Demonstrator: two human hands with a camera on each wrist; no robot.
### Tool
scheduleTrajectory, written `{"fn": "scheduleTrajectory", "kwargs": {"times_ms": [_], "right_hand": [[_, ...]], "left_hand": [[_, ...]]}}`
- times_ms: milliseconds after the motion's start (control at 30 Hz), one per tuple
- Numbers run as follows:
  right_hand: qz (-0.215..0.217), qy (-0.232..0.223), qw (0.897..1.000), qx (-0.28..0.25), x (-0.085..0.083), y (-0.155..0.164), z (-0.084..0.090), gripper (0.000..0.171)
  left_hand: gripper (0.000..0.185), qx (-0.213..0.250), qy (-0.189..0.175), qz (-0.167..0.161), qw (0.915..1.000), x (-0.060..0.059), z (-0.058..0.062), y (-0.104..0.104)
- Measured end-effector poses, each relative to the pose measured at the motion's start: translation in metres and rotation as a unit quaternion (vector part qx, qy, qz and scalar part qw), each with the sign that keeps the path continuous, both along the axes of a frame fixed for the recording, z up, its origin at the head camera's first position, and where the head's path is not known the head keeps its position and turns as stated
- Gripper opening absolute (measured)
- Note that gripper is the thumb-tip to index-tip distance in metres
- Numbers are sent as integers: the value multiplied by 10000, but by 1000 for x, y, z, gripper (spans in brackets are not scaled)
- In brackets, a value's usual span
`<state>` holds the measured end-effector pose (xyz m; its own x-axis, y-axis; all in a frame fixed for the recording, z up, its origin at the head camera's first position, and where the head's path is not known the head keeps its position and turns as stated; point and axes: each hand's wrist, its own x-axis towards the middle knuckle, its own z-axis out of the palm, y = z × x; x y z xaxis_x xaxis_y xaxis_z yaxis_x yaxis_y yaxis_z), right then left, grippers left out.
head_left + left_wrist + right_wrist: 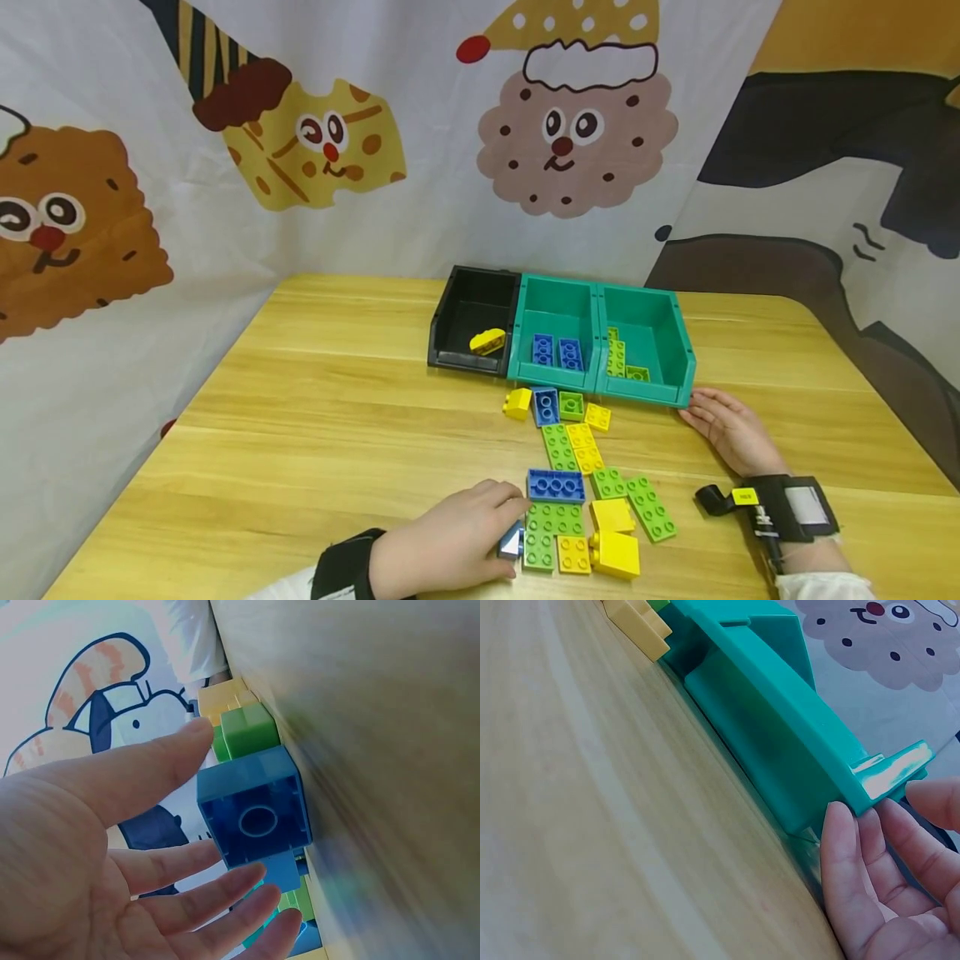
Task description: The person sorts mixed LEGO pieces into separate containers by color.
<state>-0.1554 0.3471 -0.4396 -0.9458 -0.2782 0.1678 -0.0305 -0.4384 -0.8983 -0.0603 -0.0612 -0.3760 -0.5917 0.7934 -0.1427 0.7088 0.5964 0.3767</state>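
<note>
My left hand (457, 533) is beside a small blue brick (512, 542) at the left of a group of toy building bricks. In the left wrist view the blue brick (259, 810) turns its hollow underside to the camera, with the thumb above and loosely spread fingers (225, 896) below. Green bricks (553, 521) lie right beside it, with a long blue brick (556, 486) just behind. My right hand (738, 433) has its fingertips at the front right corner of the right teal bin (686, 383), fingers extended along its edge in the right wrist view.
A black bin (442, 333) holding a yellow piece (487, 341) joins a middle teal bin (555, 287) with two blue bricks (570, 354). Green bricks (617, 354) lie in the right teal bin. Several yellow bricks (615, 552) are on the wooden table (300, 400); a printed cloth (427, 225) hangs behind.
</note>
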Motion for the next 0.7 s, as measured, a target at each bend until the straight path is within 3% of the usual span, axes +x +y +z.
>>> {"fn": "scheduleTrajectory", "kwargs": {"times_ms": [467,700], "right_hand": [[-82,-66,9999,65,-1,0,0,31],[19,85,10000,-15,0,1,-1,33]], "left_hand": [[36,198,190,-186,9995,1,-2,-1],[34,240,206,-291,9991,0,-3,0]]}}
